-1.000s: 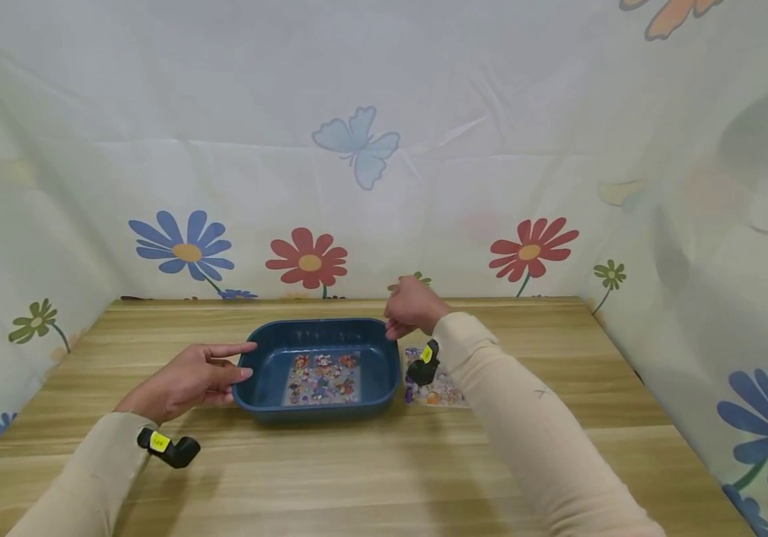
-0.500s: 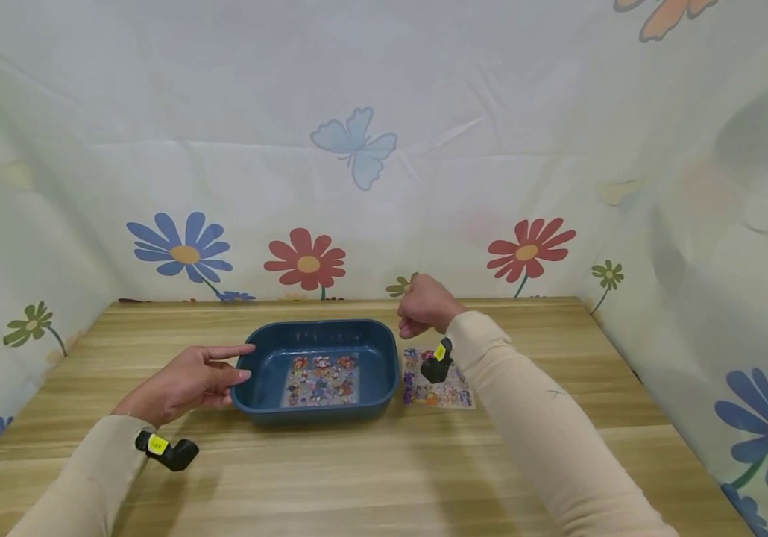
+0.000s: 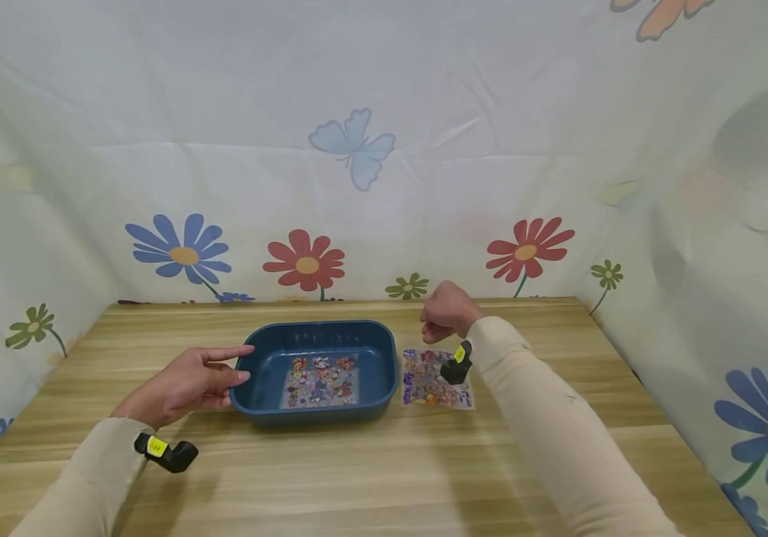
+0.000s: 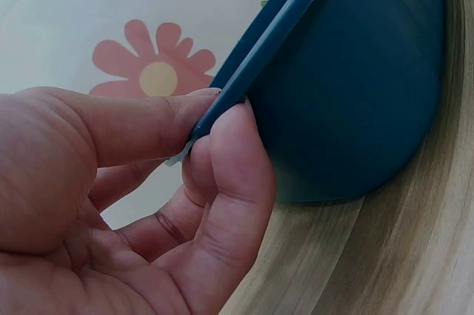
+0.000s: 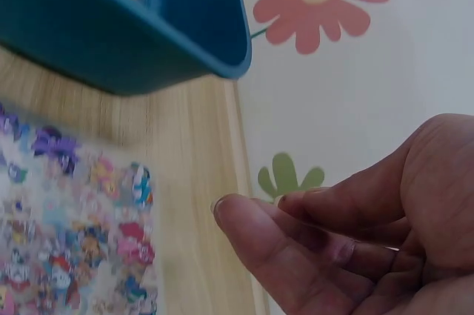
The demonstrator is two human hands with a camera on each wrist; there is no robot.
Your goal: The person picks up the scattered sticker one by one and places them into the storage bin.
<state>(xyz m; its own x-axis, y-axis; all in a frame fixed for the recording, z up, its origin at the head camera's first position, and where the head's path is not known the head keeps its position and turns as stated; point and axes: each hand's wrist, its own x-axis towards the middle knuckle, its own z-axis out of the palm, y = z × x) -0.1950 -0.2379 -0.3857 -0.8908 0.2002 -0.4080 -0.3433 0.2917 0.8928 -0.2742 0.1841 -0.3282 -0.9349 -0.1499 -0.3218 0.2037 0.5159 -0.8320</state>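
A dark blue plastic basin stands on the wooden table, its rim facing up. My left hand pinches its left rim between thumb and fingers; the left wrist view shows the fingertips on both sides of the rim. Inside, flat on the basin's floor, lies a clear sheet of colourful cartoon stickers. A second sticker sheet lies on the table just right of the basin. Above its far edge hovers my right hand, fingers loosely curled, thumb near the index finger, nothing visible between them.
The wood-grain table reaches back to a white cloth backdrop printed with flowers and a butterfly. This cloth also hangs along both sides. A black wrist camera on the right sleeve overlaps the second sheet in the head view.
My right hand has moved right, away from the basin's right rim, uncovering more of the sheet on the table. My left hand keeps its hold on the basin, which stays in place.
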